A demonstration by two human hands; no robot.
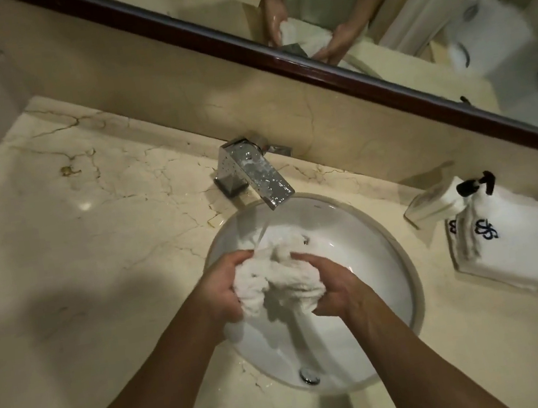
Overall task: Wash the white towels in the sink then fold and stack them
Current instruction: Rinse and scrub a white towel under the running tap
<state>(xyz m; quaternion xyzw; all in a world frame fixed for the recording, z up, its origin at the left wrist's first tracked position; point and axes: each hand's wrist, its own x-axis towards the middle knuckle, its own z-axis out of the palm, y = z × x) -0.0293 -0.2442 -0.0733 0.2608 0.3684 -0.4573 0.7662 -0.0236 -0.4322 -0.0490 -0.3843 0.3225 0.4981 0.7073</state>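
step: washing | both hands' fingers, left hand [221, 288] and right hand [336, 289], clamped on white towel [277, 285] over sink [405, 274] under tap [256, 174] | next: likely wring, then fold onto stack [515, 245] at desk's right edge

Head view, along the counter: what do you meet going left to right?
Bare marble counter → chrome faucet → left hand → bunched white towel → right hand → folded monogrammed towels.
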